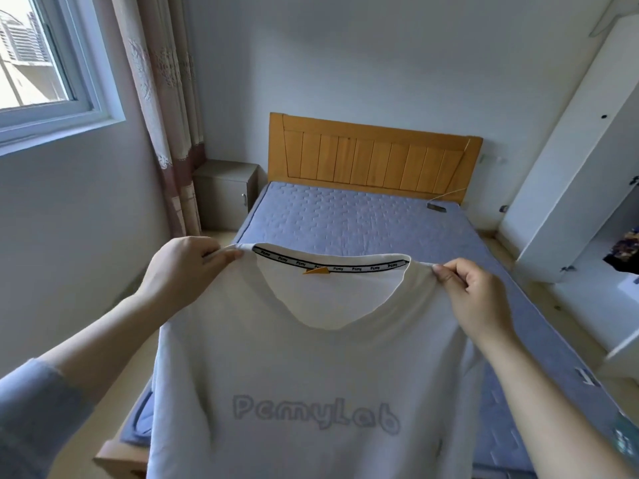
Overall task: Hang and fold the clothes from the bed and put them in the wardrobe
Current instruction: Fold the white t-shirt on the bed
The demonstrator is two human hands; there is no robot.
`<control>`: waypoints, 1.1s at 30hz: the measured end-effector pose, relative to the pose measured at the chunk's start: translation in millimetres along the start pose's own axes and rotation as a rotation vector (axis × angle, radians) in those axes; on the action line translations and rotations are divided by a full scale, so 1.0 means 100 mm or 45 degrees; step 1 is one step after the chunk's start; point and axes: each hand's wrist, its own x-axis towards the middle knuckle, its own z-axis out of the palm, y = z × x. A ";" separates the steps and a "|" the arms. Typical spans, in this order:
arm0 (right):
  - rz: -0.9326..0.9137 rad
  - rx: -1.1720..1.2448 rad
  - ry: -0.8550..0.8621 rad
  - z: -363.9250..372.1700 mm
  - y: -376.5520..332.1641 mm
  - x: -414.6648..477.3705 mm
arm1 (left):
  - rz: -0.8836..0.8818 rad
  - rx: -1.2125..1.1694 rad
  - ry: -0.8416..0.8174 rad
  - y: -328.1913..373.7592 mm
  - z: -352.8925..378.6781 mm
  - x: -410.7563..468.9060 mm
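A small bedroom with pale walls holds a bed (345, 219) covered by a quilted blue-lilac mattress pad and backed by an orange slatted wooden headboard (373, 160). A grey bedside cabinet (224, 191) stands just beside the headboard in the corner, under a long patterned beige-and-brown curtain (166, 98) that hangs next to a white-framed window (45, 63). Along the other side of the bed stands a white wardrobe (570, 167) with its door swung out and some dark patterned cloth on a shelf inside. A small dark flat object (436, 207), too small to identify, lies on the mattress near the headboard.

Held up in the air over the foot of the bed is a white crew-neck T-shirt (311, 375) with grey outlined lettering "PemyLab" across the chest, a black printed tape inside the collar and a small orange tag below it. The left hand (183, 271) pinches the shoulder seam on its side of the neck opening, thumb and fingers closed on the fabric. The right hand (473, 299) pinches the opposite shoulder seam the same way. The shirt hangs straight down between them, its printed front toward the person. A grey-blue sleeve (31, 409) covers the left forearm.
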 end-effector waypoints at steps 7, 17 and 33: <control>0.178 -0.106 -0.149 1.04 0.47 0.26 | -0.086 0.053 -0.211 -0.80 0.97 0.50; 0.476 -0.238 -0.280 2.85 1.16 0.82 | -0.214 0.086 -0.498 -1.99 2.61 1.39; 0.648 -0.329 -0.391 4.23 2.21 1.28 | -0.291 0.085 -0.609 -2.66 4.11 1.92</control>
